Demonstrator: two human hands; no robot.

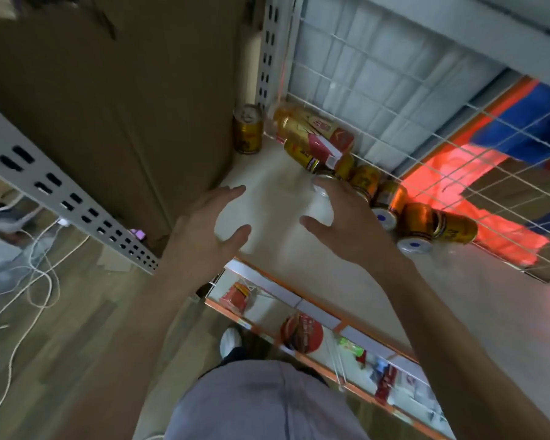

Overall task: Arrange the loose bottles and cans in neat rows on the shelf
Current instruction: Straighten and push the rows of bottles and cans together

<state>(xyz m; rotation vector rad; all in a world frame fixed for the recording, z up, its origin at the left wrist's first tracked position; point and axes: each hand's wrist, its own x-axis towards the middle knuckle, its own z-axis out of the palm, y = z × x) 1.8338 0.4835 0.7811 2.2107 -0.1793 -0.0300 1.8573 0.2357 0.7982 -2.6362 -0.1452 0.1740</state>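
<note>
My left hand (213, 217) hovers open above the pale shelf board (299, 268), fingers spread, holding nothing. My right hand (343, 223) reaches toward a jumble of gold cans (362, 179) lying on their sides along the wire mesh back. Its thumb and fingers curve around a blurred whitish shape (321, 211), and I cannot tell whether it grips it. One gold can (247, 128) stands upright in the back left corner. Two amber bottles with white caps (416, 223) lie beside the cans on the right. A red and white carton (323, 147) lies among the cans.
A large cardboard box (108, 106) fills the space left of the shelf. A grey perforated upright (269, 49) stands at the back corner. The orange shelf edge (299, 296) runs below my hands, with packets on the lower shelf. White cables (35, 274) lie on the floor.
</note>
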